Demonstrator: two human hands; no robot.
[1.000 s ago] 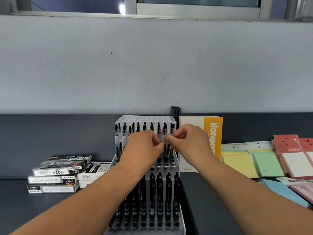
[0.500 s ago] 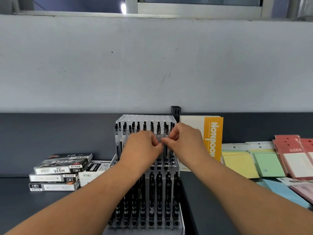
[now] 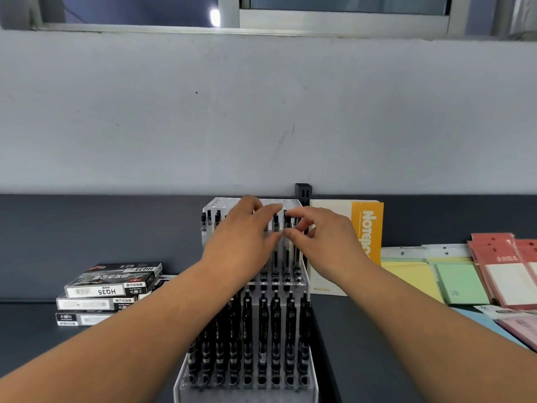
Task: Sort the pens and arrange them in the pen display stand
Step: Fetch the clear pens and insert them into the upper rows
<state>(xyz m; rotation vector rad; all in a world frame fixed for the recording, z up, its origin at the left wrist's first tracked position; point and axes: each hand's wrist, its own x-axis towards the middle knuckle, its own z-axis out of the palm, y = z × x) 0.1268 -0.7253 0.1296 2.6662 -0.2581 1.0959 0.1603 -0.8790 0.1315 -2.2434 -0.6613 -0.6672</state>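
The pen display stand (image 3: pixel 186 391), a clear tiered rack, is set directly in front of the person on a dark shelf (image 3: pixel 363 344), so that both tiers can be reached without leaning. The lower tier is filled with black pens (image 3: pixel 263 330) stood upright in its holes; the upper tier is only partly filled, and both hands are raised to it. The left hand (image 3: pixel 241 245) is held loosely spread over the pen tops, fingers nearly straight, with nothing plainly gripped, probably to steady the neighbouring pens. The right hand (image 3: pixel 325 242) is narrowed to a pinch, thumb and forefinger curved about the top of one upper-tier pen (image 3: pixel 287 225); whether that pen is actually gripped cannot be told. It is judged that this pen is being seated in its hole. A stack of pen boxes (image 3: pixel 113 289) is kept at the left within reach, and "HQ35" can be read on it upside down. A notebook (image 3: pixel 366 228) is propped against the wall at the right, its orange band marked "Notebo…", the rest being hidden by the right hand.
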